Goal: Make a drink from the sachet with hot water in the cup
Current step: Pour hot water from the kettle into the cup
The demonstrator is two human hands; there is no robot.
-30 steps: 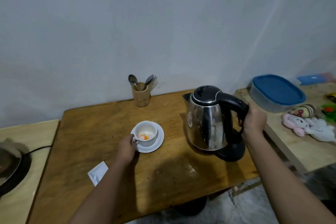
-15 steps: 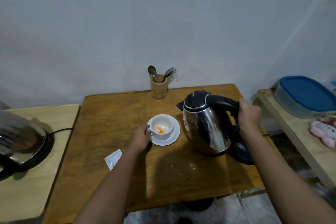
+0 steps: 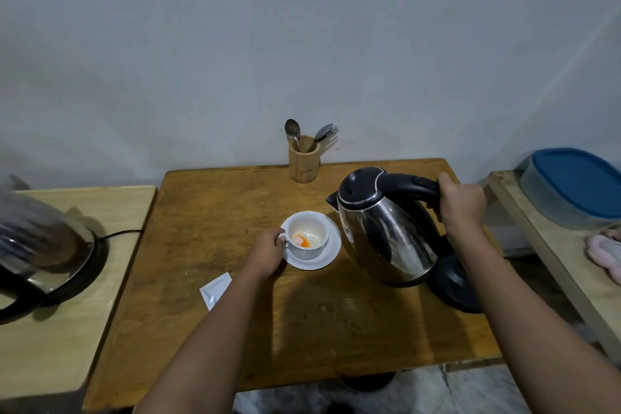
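A white cup [image 3: 307, 236] with orange and white powder at its bottom stands on a white saucer [image 3: 327, 254] in the middle of the wooden table [image 3: 215, 212]. My left hand [image 3: 267, 250] grips the cup's handle. My right hand [image 3: 462, 205] is closed around the black handle of the steel kettle [image 3: 386, 232], which is tilted with its spout toward the cup and lifted off its black base [image 3: 453, 282]. An opened white sachet [image 3: 215, 287] lies flat on the table left of my left forearm.
A wooden holder [image 3: 304, 161] with spoons and a fork stands at the table's far edge. On a lower table to the left sits a dark round cooker with a cord [image 3: 43, 259]. A blue-lidded container [image 3: 574, 188] and a pink soft toy [image 3: 605, 252] lie on the right bench.
The kettle has left its base and tipped toward the cup, moving left. My left hand stays on the cup handle. The view has shifted, so the table sits more central.
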